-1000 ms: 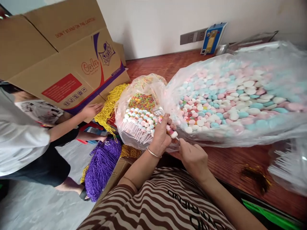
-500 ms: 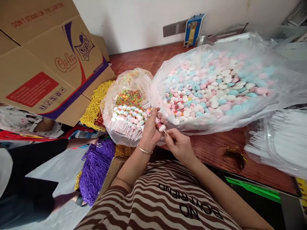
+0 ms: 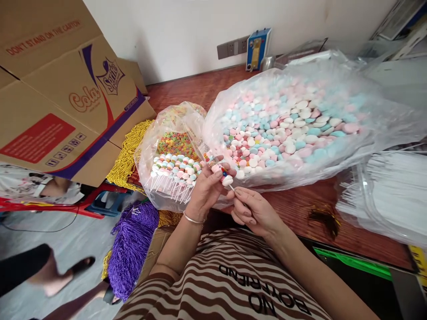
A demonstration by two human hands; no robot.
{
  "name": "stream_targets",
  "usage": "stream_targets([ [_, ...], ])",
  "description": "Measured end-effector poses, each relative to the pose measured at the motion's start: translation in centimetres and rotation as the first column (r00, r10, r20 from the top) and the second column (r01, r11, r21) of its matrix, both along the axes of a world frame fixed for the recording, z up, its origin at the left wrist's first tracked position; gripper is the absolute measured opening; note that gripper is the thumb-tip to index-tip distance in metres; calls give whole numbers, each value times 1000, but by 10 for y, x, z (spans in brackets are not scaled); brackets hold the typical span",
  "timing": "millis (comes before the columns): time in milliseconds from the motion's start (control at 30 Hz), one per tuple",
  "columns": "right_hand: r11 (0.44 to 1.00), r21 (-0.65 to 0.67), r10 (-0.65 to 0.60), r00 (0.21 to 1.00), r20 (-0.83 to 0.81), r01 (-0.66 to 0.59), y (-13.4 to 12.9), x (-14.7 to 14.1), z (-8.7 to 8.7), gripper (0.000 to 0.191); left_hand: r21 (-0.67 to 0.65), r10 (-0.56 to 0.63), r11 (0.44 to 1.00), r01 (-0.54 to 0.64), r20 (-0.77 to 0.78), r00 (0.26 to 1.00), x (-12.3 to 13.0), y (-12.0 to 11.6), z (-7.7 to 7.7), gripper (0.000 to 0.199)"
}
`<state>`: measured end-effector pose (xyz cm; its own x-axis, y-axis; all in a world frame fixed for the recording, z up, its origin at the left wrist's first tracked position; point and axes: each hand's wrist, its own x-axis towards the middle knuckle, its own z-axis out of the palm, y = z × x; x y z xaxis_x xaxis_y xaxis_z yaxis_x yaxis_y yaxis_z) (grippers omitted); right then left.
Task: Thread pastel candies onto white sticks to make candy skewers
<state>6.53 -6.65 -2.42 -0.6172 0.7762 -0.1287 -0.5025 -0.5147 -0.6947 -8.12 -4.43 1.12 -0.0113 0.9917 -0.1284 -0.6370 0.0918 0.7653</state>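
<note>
My left hand (image 3: 207,190) is closed around a candy stick (image 3: 227,180) threaded with pink, white and coloured pieces. Thumb and fingertips of my right hand (image 3: 256,211) pinch the white stick at its lower end. Just left of my hands, finished-looking candy sticks (image 3: 176,170) lie in rows inside a clear plastic bag (image 3: 144,171), white sticks toward me. Small orange, green and yellow candies (image 3: 175,146) lie behind them. Beyond my right hand is a large clear bag holding pink, white and blue candy discs (image 3: 290,129).
A Cola and Sprite carton (image 3: 60,89) stands at left, beside gold bead strings (image 3: 128,155) and purple bead strings (image 3: 135,249). White sticks (image 3: 400,195) in plastic and gold ties (image 3: 325,218) lie at right. A blue device (image 3: 258,49) stands by the wall. Another person's legs (image 3: 40,266) show lower left.
Both hands and the candy stick have shifted slightly right and down in view. My right hand still pinches the stick. The other person's legs at left have moved.
</note>
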Motion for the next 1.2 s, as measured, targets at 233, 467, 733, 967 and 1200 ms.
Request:
stream_targets([
  [233,704,701,-560,698,446,117,-1,5,-5,25,-76,148,986,-148,-11,989,9,6,-12,42],
  [467,634,771,-612,647,454,59,-2,6,-9,33,-73,134,988,-133,9,991,13,3,-2,39],
  [733,994,82,-82,993,87,75,-5,4,-1,33,-12,-43,999,44,56,998,5,-6,1,58],
  [967,525,851,-695,585,419,14,-3,8,-15,31,-107,118,988,-115,19,993,20,3,-1,47],
  [1200,70,945,-945,282,166,-321,4,13,-29,32,-76,52,996,-51,14,999,22,2,2,46],
])
